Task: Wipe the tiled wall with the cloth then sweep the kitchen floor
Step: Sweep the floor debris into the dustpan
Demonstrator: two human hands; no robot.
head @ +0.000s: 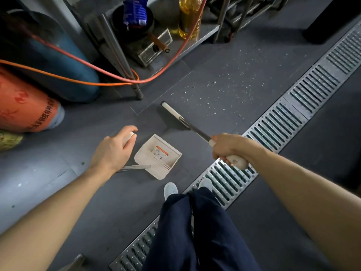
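Note:
My right hand [227, 147] grips the cream handle end of a broom whose metal shaft [197, 131] slants down to its head [172, 114] on the dark grey floor. My left hand [113, 149] holds the white top of the dustpan's handle. The cream dustpan [159, 156] sits on the floor below, with a label and a few crumbs inside. White crumbs [220, 87] are scattered on the tiles beyond the broom head. No cloth or tiled wall is in view.
A metal drain grate [289, 118] runs diagonally on the right. At the upper left are a steel shelf leg [136, 90], an orange hose [78, 81], a blue cylinder and an orange sack [25, 108]. An oil bottle [188, 16] stands on the low shelf. My shoes [171, 189] are behind the dustpan.

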